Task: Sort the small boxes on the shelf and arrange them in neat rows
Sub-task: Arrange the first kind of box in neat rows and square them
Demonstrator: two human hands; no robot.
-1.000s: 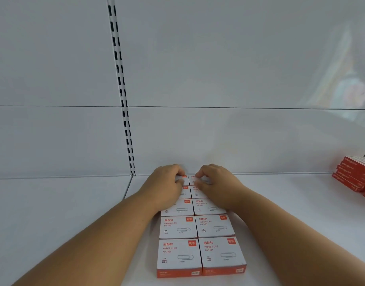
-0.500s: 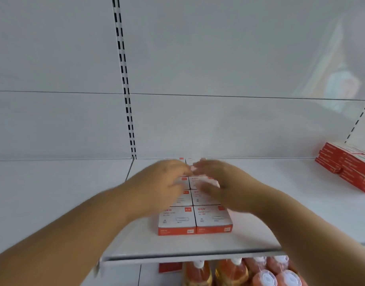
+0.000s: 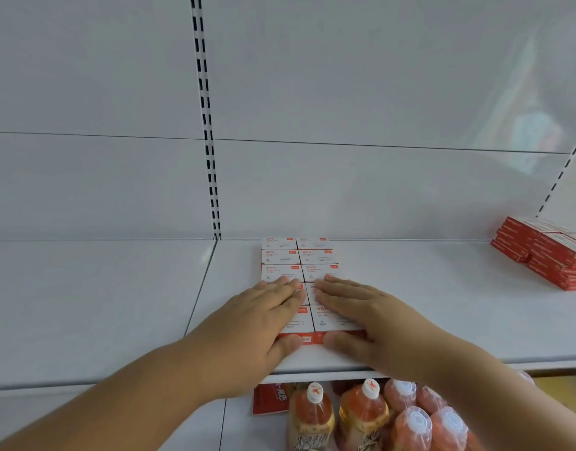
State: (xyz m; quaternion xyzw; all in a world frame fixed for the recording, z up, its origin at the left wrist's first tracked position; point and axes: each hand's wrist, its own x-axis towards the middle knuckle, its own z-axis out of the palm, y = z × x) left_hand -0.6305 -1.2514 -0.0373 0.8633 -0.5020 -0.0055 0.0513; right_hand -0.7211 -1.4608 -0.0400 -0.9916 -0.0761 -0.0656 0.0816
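Several small white paper-clip boxes [image 3: 281, 257] with red sides lie flat on the white shelf [image 3: 442, 304] in two straight columns running back to the wall. My left hand [image 3: 247, 327] rests palm down on the front boxes of the left column, thumb against the red front face. My right hand [image 3: 364, 317] lies flat on the front boxes of the right column, thumb likewise at the front. Both hands have fingers extended and hold nothing. The front boxes are partly hidden under my palms.
A stack of red boxes [image 3: 547, 252] sits at the shelf's far right. Below the shelf edge stand several orange drink bottles [image 3: 361, 415] and a red packet [image 3: 270, 398]. A slotted upright [image 3: 207, 125] divides the white back wall.
Both hands have pulled back from the rear boxes to the front ones and flattened out. The view has dropped, bringing the shelf edge and the bottles below into sight.
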